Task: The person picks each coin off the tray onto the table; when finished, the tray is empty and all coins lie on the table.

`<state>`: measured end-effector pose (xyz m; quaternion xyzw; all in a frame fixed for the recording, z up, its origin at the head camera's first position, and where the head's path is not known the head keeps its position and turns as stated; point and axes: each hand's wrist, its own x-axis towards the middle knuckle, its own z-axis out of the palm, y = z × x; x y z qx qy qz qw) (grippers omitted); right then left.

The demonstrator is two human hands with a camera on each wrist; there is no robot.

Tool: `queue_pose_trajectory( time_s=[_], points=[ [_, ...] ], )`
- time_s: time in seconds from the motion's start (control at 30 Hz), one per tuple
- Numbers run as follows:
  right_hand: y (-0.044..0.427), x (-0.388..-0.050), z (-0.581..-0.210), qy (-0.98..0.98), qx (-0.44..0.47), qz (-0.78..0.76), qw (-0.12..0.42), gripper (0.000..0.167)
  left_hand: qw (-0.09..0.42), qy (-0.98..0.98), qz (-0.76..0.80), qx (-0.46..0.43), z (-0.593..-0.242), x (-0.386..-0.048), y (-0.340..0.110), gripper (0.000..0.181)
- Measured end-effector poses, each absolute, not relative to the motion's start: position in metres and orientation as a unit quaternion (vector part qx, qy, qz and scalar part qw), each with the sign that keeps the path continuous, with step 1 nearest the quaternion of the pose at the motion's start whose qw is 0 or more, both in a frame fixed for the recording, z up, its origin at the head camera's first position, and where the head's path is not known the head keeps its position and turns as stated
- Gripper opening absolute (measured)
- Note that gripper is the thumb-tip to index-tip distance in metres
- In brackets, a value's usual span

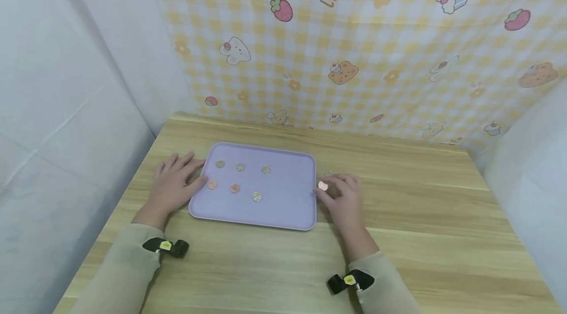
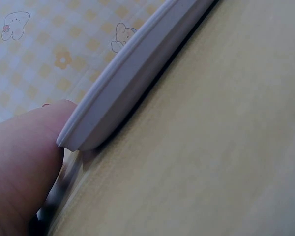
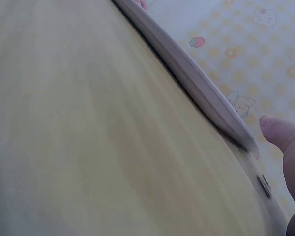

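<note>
A lilac tray [image 1: 283, 215] lies flat on the table, with several coins spread on its left and middle parts. Among them are a copper-coloured coin [image 1: 212, 184], another coppery coin [image 1: 235, 188] and a silvery-gold coin [image 1: 257, 197]. My right hand [image 1: 347, 203] pinches a copper-coloured coin [image 1: 322, 185] between thumb and fingers, beside the tray's right rim. At the left rim rests my left hand [image 1: 173, 183], its fingers spread and its thumb touching the edge. The left wrist view shows that thumb [image 2: 29, 152] against the tray's corner [image 2: 81, 137].
A small shiny round thing [image 1: 329, 173] lies on the wooden table [image 1: 425, 215] just behind my right fingers. A yellow checked cloth [image 1: 310, 48] hangs at the back. White sheets [image 1: 75, 82] close off the sides.
</note>
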<state>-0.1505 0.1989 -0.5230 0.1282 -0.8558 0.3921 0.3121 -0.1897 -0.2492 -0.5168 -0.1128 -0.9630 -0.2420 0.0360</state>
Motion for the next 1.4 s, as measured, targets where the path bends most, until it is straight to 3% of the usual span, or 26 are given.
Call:
queue_pose_trajectory(
  time_s=[0.17, 0.47, 0.67, 0.97, 1.4],
  points=[
    [0.219, -0.141, -0.522, -0.863, 0.116, 0.380, 0.313, 0.038, 0.035, -0.963, -0.243, -0.113, -0.514, -0.189, -0.249, 0.060],
    [0.262, -0.115, -0.521, -0.896, 0.032, 0.373, 0.238, 0.032, 0.031, -0.964, -0.239, -0.113, -0.514, -0.188, -0.248, 0.060],
    [0.287, -0.102, -0.524, -0.906, 0.007, 0.353, 0.232, 0.029, 0.037, -0.964, -0.237, -0.114, -0.515, -0.189, -0.247, 0.061],
    [0.292, -0.099, -0.521, -0.915, 0.021, 0.333, 0.228, 0.030, 0.035, -0.963, -0.241, -0.112, -0.515, -0.189, -0.248, 0.060],
    [0.293, -0.102, -0.519, -0.937, -0.021, 0.304, 0.170, 0.027, 0.030, -0.964, -0.239, -0.112, -0.515, -0.190, -0.249, 0.061]
  ],
)
